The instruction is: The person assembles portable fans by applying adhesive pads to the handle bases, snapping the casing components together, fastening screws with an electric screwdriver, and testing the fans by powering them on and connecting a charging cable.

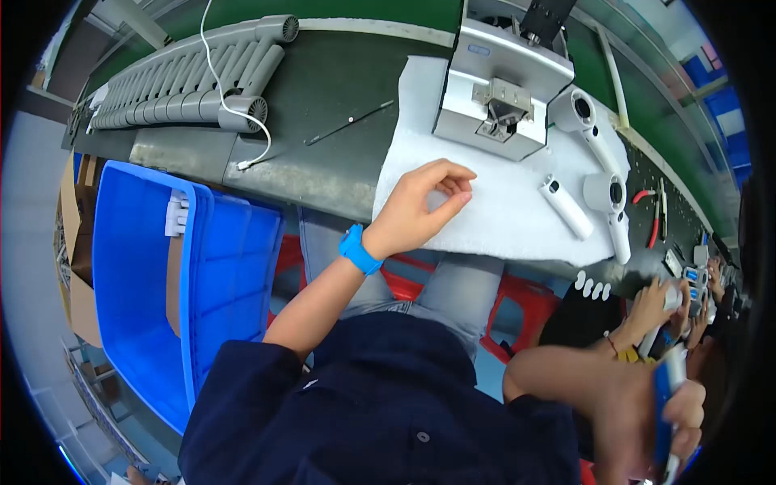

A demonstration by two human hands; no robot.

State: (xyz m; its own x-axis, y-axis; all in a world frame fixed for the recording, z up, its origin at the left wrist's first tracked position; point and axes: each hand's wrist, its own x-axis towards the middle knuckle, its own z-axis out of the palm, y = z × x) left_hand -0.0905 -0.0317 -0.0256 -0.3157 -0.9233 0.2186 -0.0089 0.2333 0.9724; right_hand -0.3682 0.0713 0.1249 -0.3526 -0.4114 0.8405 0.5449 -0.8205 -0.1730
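My left hand (pixel 424 202), with a blue watch (pixel 360 249) on its wrist, hovers over the near left part of a white cloth (pixel 501 218). Its fingers are loosely curved, thumb apart from them, and nothing shows between them. At the lower right, smeared by motion, my right hand (pixel 638 412) grips a long blue and white object (pixel 669 400) of a kind I cannot make out. On the cloth stand a silver metal machine (pixel 501 97), a white cylindrical handle (pixel 567 208) and two white handheld devices with round heads (pixel 605 194).
Grey handheld parts (pixel 190 85) lie in a row at the back left, with a white cable (pixel 217 73) across them. A thin dark rod (pixel 349 123) lies nearby. A blue bin (pixel 234 283) stands left. Red pliers (pixel 653 222) lie right, near another person's hands (pixel 647 311).
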